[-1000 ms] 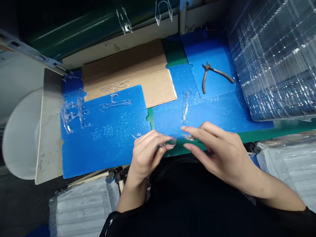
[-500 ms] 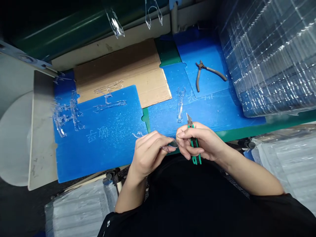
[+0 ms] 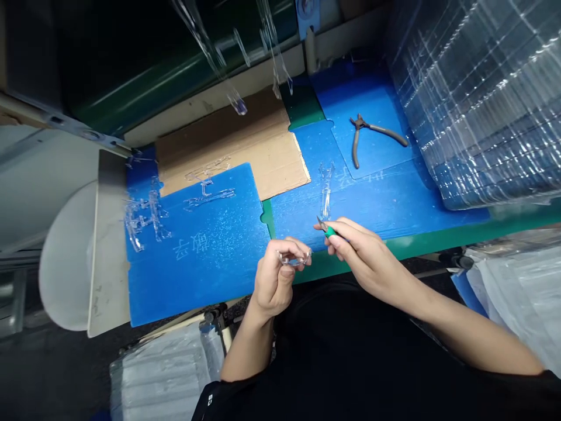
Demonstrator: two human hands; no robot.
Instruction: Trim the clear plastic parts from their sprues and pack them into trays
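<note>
Pinched in my left hand [image 3: 277, 272] is a clear plastic part [image 3: 294, 259], held just above the table's front edge. My fingers cover some of it. My right hand [image 3: 362, 248] is closed around a green utility knife [image 3: 329, 231], whose short blade points up and to the left. The blade is apart from the held part. Beyond the knife, another clear plastic part [image 3: 326, 187] lies on the blue sheet [image 3: 293, 202]. More clear plastic pieces [image 3: 142, 216] lie in a cluster at the left, and a branched one [image 3: 208, 184] rests near the cardboard.
Cutting pliers [image 3: 362, 137] lie with handles spread at the back right. Wrapped, stacked clear trays [image 3: 491, 128] rise along the right side. A cardboard sheet [image 3: 263, 166] covers the back middle. Clear plastic parts [image 3: 239, 105] hang from above, under a dark green roller [image 3: 175, 88].
My right hand has turned the knife from upright to pointing up-left at finger height. My left hand has tilted the clear part. The view has shifted, and more hanging parts show above.
</note>
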